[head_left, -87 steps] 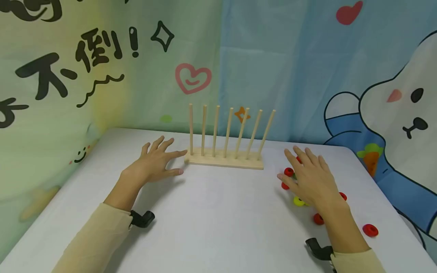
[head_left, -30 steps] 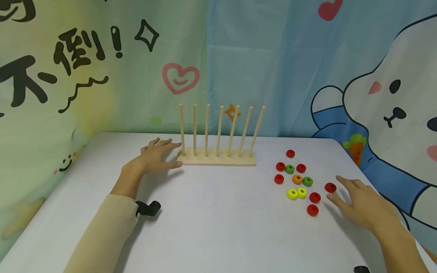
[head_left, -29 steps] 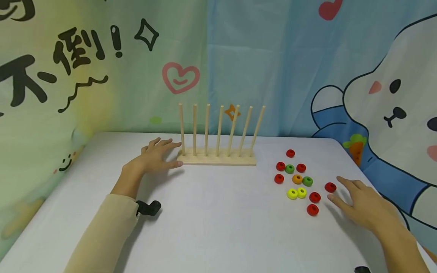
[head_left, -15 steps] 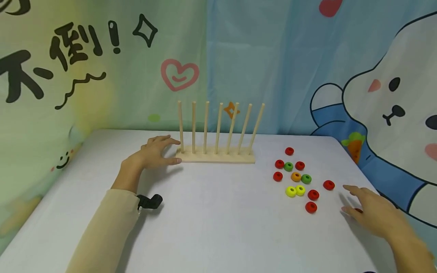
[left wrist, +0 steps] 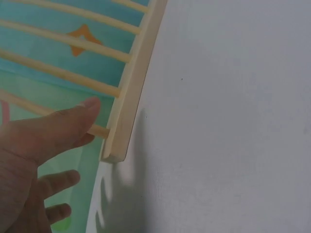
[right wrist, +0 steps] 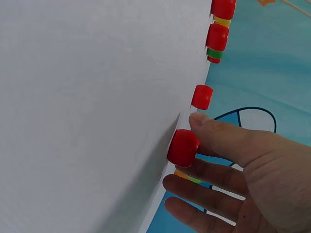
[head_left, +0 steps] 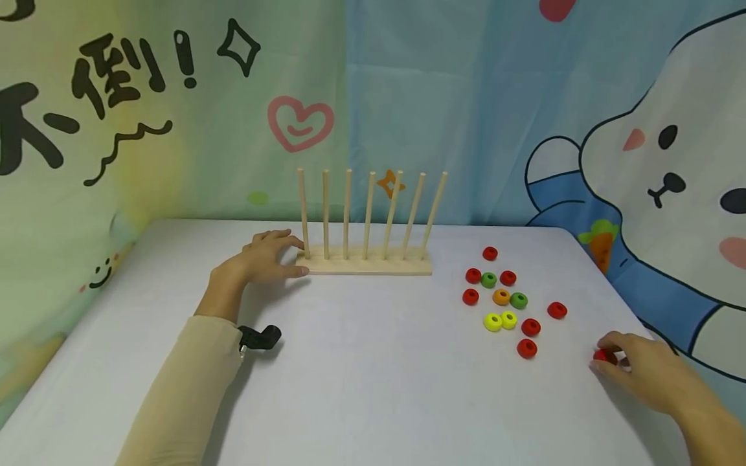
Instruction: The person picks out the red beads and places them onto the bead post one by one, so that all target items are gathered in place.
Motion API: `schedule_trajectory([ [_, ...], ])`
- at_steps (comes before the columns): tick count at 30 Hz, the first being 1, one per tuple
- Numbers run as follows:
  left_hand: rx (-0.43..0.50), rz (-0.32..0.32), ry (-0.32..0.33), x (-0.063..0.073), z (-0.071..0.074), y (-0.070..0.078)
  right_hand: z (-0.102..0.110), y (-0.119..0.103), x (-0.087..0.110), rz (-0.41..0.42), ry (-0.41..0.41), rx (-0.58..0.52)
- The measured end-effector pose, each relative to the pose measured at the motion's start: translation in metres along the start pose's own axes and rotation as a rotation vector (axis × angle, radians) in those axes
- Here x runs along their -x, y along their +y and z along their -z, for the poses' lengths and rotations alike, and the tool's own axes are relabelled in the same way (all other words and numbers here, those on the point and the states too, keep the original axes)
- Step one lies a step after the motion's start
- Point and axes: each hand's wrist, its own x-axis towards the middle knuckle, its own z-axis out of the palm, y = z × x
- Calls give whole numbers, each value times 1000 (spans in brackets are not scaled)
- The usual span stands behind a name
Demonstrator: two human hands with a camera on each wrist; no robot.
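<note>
Red bead (head_left: 604,356) sits on the table (head_left: 379,375), your right hand (head_left: 653,372) curled round it and left hand (head_left: 265,257) spread at the rack (head_left: 373,266), so you seem to be picking up and likely need a firm pinch next.

The left grip (left wrist: 36,143) partly covers the end peg (left wrist: 101,131) of a wooden rack (left wrist: 133,92).
</note>
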Motion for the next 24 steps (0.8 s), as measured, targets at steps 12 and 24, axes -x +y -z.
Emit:
schedule_trajectory([
  [12,-9,-13,20,-5,-2,-5,-1,5,8,66,41,-4],
  [24,24,-32,40,-9,-9,-11,5,0,9,56,42,-9],
])
